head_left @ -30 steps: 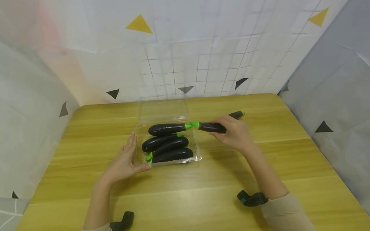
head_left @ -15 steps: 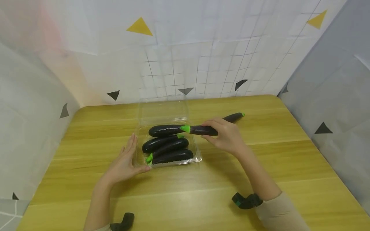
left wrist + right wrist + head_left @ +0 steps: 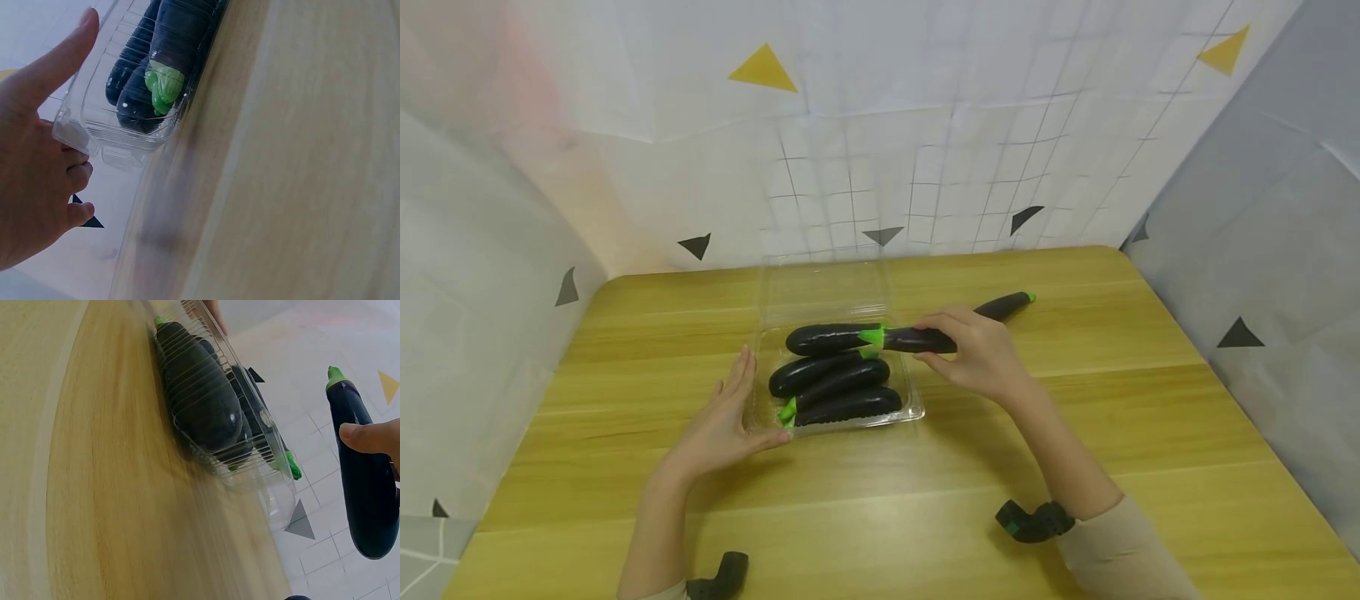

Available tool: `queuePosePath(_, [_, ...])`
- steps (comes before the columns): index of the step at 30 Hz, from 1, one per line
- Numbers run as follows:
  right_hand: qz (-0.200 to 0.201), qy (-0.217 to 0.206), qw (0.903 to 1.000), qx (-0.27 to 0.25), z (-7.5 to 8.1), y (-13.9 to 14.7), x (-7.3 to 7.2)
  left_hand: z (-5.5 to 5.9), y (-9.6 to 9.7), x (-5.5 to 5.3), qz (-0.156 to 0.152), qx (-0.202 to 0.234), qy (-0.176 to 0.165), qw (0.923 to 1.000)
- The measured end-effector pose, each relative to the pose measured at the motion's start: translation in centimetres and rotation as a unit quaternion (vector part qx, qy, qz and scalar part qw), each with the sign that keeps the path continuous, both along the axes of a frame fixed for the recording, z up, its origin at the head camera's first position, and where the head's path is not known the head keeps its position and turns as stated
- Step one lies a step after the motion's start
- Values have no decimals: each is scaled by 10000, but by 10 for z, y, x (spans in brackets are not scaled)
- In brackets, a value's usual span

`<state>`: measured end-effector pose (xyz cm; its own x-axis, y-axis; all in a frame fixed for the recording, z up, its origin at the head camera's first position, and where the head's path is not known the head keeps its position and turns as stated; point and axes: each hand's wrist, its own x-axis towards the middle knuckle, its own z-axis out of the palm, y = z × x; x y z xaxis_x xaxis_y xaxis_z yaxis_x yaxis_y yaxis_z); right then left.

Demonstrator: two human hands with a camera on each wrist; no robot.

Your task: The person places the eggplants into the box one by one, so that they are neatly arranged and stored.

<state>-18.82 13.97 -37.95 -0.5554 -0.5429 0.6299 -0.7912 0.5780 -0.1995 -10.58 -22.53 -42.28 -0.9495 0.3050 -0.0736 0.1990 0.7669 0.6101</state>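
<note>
My right hand [image 3: 973, 350] pinches a dark purple eggplant [image 3: 359, 487] between thumb and fingers, its green stem end pointing left. That stem overlaps the top eggplant [image 3: 823, 339] in the clear plastic box [image 3: 913, 414] in the head view. Several eggplants lie side by side in the box, stems facing different ways. My left hand [image 3: 718, 425] rests at the box's left side, fingers stretched along the wall and thumb at the front rim. In the left wrist view, the straight thumb [image 3: 62, 59] stands beside the ribbed plastic.
Behind my right hand another eggplant [image 3: 1006, 305] lies on the wooden table [image 3: 865, 517], partly hidden. The box's clear lid [image 3: 823, 287] is folded back toward the white wall [image 3: 880, 100]. Black wrist mounts [image 3: 1036, 522] sit on both forearms.
My right hand has moved left with the eggplant, bringing its stem end from the box's right edge to over the box. The left hand and the box have stayed in place.
</note>
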Motion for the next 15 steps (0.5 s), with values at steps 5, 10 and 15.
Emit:
queuePosePath(5, [82,7,10000,-53,1,-4,0,-1,0,0,29,-28,-7,10000])
queuePosePath(10, [202,-60,9998,-55,0,-12,-1,0,0,0,37,-42,-15,10000])
queuePosePath(15, [334,-94,9994,25,-3,-24,-1,-1,0,0,44,-32,-7,10000])
